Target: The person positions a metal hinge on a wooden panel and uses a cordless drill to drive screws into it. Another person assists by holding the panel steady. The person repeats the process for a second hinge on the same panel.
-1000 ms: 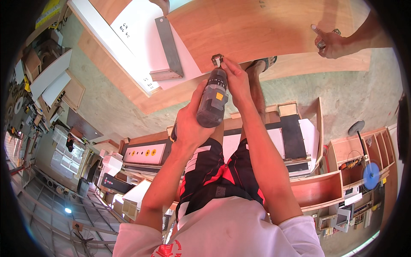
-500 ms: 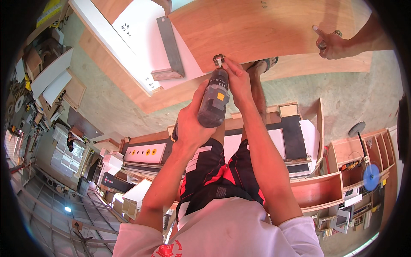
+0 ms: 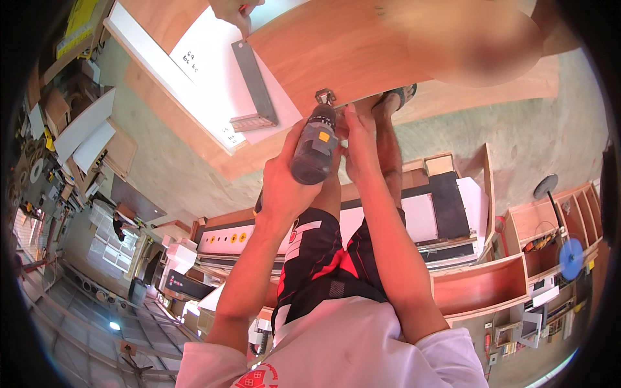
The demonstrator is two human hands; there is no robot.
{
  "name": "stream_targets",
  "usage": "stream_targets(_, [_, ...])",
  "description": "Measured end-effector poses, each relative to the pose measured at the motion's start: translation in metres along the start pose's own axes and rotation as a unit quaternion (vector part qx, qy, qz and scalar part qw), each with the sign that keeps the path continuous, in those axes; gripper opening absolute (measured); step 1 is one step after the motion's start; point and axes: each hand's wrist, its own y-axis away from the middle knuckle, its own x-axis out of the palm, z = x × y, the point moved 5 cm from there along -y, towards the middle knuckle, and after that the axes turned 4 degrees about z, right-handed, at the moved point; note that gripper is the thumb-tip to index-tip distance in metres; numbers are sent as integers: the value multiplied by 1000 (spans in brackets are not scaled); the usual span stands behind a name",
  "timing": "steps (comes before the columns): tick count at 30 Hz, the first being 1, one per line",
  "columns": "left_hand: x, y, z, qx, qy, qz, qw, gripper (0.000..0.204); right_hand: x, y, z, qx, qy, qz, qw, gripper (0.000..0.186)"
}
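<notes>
My left hand [image 3: 283,184] grips a dark grey cordless drill [image 3: 313,155] by its handle, the chuck pointing away from me. At the drill's tip, a small metal hinge-like fitting [image 3: 325,97] sits at the near edge of a brown wooden panel [image 3: 362,52]. Just right of the drill, my right hand [image 3: 359,145] has its fingers curled and its thumb up near the panel edge. Whatever those fingers hold, if anything, is hidden.
A dark strip with a stacked wooden end [image 3: 254,84] lies on a white panel [image 3: 207,61] at the left. A co-worker's hand [image 3: 236,13] is at the top; another is blurred at the right. Behind my legs are a white-and-black panel [image 3: 414,216] and a wooden drawer box [image 3: 482,288].
My right hand has drawn back from the fitting toward me, beside the drill. The drill has shifted slightly left. A co-worker's hand reaches further in at the top.
</notes>
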Motion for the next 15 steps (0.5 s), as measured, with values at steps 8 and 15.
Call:
stream_targets(8, [1,-2,0,15,-50,1,999,79,52,37,8,44,-93,100,990,43])
stream_targets(15, [0,-3,-4,29,-71,14,997,73,55,37,10,54,-130,94,986,40])
